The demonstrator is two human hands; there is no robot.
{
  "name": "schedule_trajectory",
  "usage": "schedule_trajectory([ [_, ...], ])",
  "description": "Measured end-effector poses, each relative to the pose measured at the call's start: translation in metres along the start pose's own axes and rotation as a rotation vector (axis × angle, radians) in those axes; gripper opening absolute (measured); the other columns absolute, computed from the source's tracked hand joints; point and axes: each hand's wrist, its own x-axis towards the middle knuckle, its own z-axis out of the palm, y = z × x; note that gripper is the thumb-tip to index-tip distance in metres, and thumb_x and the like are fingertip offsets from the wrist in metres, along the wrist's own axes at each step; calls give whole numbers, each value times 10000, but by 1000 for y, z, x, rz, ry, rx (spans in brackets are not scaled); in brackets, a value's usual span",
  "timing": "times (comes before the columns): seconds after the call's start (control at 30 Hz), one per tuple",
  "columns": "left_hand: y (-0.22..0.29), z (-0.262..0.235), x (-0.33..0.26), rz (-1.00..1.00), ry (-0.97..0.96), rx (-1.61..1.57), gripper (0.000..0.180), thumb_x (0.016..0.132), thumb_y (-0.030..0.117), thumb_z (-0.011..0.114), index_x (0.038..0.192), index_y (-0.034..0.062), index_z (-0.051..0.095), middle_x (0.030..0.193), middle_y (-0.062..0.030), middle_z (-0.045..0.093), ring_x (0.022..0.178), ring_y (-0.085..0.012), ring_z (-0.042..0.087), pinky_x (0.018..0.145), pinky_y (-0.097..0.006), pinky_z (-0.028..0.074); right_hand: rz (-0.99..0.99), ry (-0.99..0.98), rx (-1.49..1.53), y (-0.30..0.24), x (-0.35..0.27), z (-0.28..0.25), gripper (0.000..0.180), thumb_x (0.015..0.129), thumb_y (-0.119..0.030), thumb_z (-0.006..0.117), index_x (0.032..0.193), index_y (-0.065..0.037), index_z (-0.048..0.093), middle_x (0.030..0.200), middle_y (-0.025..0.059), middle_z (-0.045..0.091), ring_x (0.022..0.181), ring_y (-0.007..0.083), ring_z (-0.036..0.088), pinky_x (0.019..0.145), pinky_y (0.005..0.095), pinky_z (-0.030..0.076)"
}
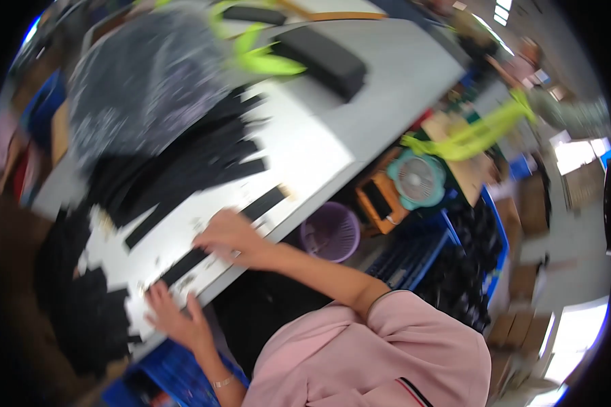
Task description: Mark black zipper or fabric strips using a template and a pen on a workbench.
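Observation:
A long black strip (268, 204), seemingly cloth, lies slantwise on the white tabletop (305, 146). Over its middle, my right hand (234, 239) is bent with the fingers drawn together; whatever they may pinch is hidden beneath them. My left hand (176, 319) rests palm down at the strip's near left end, fingers spread, holding nothing. Small pale scraps are scattered beside the strip, too blurred to name. Beyond the hands spreads a pile of black strips (183, 173), and another black heap (81, 305) hangs over the table's left side.
A clear plastic bag (149, 81) with dark contents covers the far left. Beyond are a dark grey block (322, 61) and yellow-green strips (265, 57). Right of the table stand a purple basket (329, 232), a teal fan (417, 178) and a blue crate (497, 237) of black pieces.

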Motion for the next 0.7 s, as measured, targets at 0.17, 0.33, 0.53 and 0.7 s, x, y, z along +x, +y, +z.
schedule_trajectory([
  [0.17, 2, 2, -2, 15, -33, 77, 643, 1046, 444, 595, 1524, 23, 510, 1607, -145, 476, 1535, -387, 353, 1233, -657, 123, -12, 36, 21, -5, -5, -6, 203, 865, -61, 730, 1042, -151, 690, 880, 19, 628, 959, 258, 587, 939, 415, 398],
  [0.33, 53, -14, 24, 142, -28, -544, 428, 1051, 186, 629, 1429, -9, 585, 1490, -195, 566, 1375, -341, 548, 1138, -458, 413, 10, 16, 29, -8, -12, -9, 208, 896, -22, 726, 1060, -131, 660, 894, 32, 600, 954, 231, 573, 988, 403, 389],
  [0.53, 83, 23, 54, -34, -48, -815, 158, 985, 20, 656, 1135, -28, 656, 1082, -111, 664, 946, -218, 646, 832, -332, 527, 43, -5, 41, -6, -5, -1, 203, 878, -28, 732, 1039, -126, 657, 897, 30, 619, 966, 225, 577, 995, 395, 387],
  [0.7, 91, 22, 58, 32, 4, -727, 96, 922, -30, 694, 1004, -6, 651, 966, -88, 642, 853, -214, 625, 773, -331, 520, 42, 28, -59, -4, -7, -8, 352, 859, -71, 754, 1186, -106, 630, 979, 61, 631, 1007, 270, 588, 1018, 422, 391],
])
